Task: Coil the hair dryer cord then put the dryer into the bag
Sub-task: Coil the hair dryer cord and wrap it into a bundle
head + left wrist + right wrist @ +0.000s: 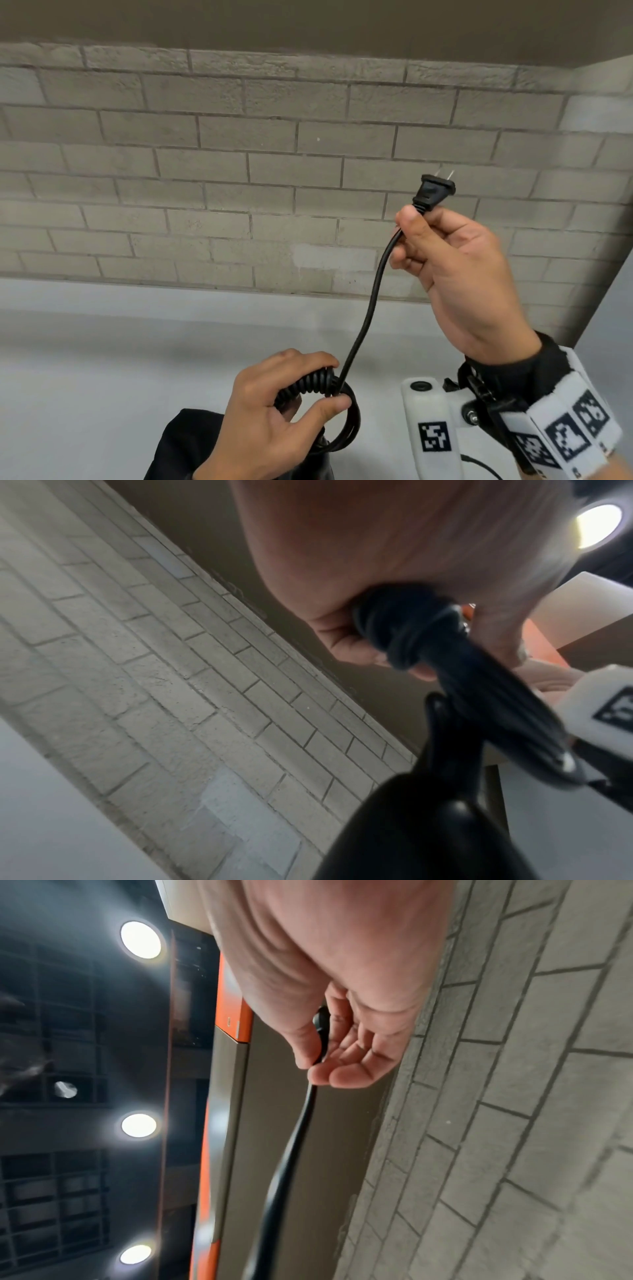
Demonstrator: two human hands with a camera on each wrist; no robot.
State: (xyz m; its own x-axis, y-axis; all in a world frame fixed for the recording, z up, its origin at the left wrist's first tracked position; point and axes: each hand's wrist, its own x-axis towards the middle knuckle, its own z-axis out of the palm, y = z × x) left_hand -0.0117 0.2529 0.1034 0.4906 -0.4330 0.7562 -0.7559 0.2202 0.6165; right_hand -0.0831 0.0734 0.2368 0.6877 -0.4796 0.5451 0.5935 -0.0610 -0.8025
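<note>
The left hand is curled around the coiled cord, thumb and fingers clamping a tight stack of black turns, with one wider loop hanging slack below the thumb. The right hand is raised well above and to the right of it, pinching the cord just beneath the plug between thumb and curled fingers; the two prongs point up toward the brick wall. Between the hands runs the free length of cord, in a gentle S-curve and not taut. Risk, as a judgement: the last length must be brought down onto the stack, and if the left thumb lifts to admit it, the stiff turns could spring apart and the coil would unwind; the hanging loop could also snag. The dryer itself is barely shown: a dark rounded body appears below the left hand in the left wrist view (blurred, so its orientation cannot be told). A black fabric shape, probably the bag, lies on the grey surface under the left forearm. The cord is black, smooth and round, with a moulded flat plug.
</note>
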